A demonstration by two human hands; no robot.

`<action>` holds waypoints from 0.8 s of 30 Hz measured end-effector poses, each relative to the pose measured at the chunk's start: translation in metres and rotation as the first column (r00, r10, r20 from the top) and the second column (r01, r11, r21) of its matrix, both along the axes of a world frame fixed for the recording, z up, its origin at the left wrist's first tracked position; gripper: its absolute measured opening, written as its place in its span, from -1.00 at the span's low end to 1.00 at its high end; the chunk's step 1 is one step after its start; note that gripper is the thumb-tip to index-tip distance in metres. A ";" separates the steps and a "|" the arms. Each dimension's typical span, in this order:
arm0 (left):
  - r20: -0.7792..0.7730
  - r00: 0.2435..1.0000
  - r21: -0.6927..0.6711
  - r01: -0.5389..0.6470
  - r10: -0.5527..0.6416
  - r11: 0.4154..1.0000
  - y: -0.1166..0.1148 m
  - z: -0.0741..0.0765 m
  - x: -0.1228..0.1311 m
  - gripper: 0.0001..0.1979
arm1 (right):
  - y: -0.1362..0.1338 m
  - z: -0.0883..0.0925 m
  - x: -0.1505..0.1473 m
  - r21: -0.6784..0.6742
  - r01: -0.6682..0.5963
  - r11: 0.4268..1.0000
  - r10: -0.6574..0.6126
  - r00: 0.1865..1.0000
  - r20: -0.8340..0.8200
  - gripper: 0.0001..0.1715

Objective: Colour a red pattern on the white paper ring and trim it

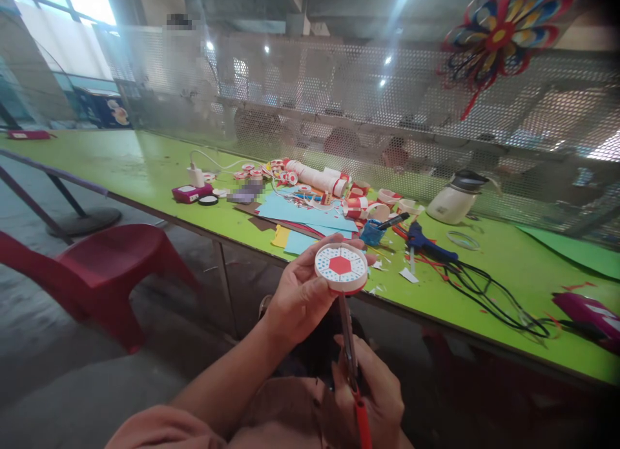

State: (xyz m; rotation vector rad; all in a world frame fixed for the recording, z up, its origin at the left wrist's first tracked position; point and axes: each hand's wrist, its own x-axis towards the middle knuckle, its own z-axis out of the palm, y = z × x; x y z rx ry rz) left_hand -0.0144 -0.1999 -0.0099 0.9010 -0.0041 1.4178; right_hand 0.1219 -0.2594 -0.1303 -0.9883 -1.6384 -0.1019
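My left hand (303,292) grips a round white paper disc (341,267) by its edge, thumb in front and fingers behind. Its face carries a red hexagon in the middle and blue dots in sections around it, and red shows along the lower rim. My right hand (372,384) is closed round scissors (356,371) with a red handle. The scissors' blades point up, their tips at the disc's lower edge; whether they touch it I cannot tell. Both hands are in front of the table edge, above my lap.
On the green table (145,171) lie blue paper sheets (300,213), white-and-red paper rolls (314,177), a blue glue gun (431,242) with a black cord and a white kettle (453,197). A red chair (121,255) stands left. Behind is a perforated metal screen (339,93).
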 end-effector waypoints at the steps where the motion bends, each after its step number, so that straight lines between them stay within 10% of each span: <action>1: -0.001 1.000 -0.003 0.000 0.000 1.000 0.000 0.000 0.000 -0.47 | 0.000 0.000 0.000 -0.010 -0.011 1.000 0.011 1.000 -0.002 -0.63; 24: 0.052 0.999 -0.055 -0.001 0.004 0.998 0.001 0.003 -0.001 -0.39 | 0.001 0.001 0.000 -0.040 -0.097 0.994 0.097 0.995 -0.006 -0.58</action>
